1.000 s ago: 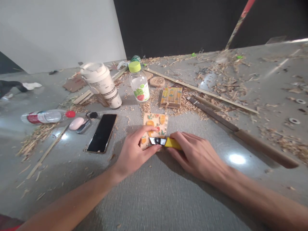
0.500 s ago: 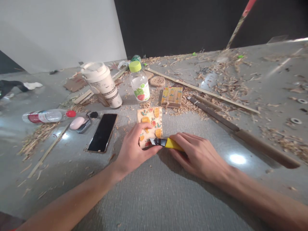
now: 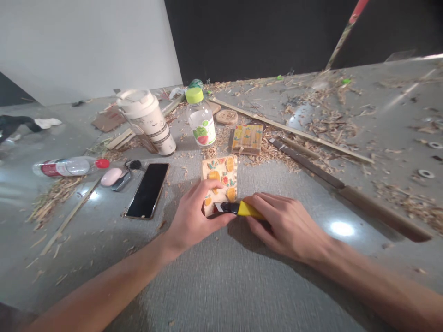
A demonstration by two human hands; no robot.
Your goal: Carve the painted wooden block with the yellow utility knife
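My left hand (image 3: 197, 212) grips a small square wooden piece (image 3: 220, 168) by its near left part. Its face carries carved and coloured fruit shapes in orange, red and green. Closed around the yellow handle of a utility knife (image 3: 247, 209) is my right hand (image 3: 280, 221). The knife's blade points left and lies over the near edge of the piece, by my left thumb. Whether the blade bites into the wood I cannot tell. Beyond the piece sits a square wooden block (image 3: 247, 138) with painted pineapple shapes.
A bottle with a green cap (image 3: 201, 122), a lidded cup (image 3: 147, 120) and a phone (image 3: 147, 190) stand or lie left of centre. Farther left is a lying bottle (image 3: 69, 166). To the right lies a long flat file (image 3: 308, 168) among wood shavings (image 3: 311, 113).
The wooden piece has shifted slightly to the right and nearer, with my left hand moving along. The knife blade has turned a little and sits slightly lower and farther left.
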